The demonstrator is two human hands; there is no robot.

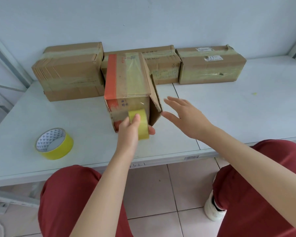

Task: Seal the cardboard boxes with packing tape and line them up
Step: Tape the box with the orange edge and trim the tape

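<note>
Nearest the camera are the person's knees in red trousers (70,199), spread either side of a tiled floor, with a white shoe (214,211) beside the right leg. Both bare forearms reach forward over the edge of the pale table (229,108).

The left hand (128,132) is closed around a yellow tape roll (140,124), thumb on the near side and fingertips showing past its far edge. The roll stands on edge, pressed against the near end face of the front box (126,79).

That box lies with its long axis running away from the camera, its near end pointing at the person and its far end touching the row behind. A strip of yellowish tape runs along its top, with an orange band down the left side. On its right side a cardboard flap (155,103) stands open, angled outward.

The right hand (184,117) is open and empty, fingers spread wide, palm turned toward that flap and just beside it, not clearly touching.

Against the wall sit three taped boxes in a row, long axes across the view: the left box (67,71), the middle box (162,65) and the right box (210,65).

A second yellow roll (54,143) lies flat on the table, well left of the left hand.
</note>
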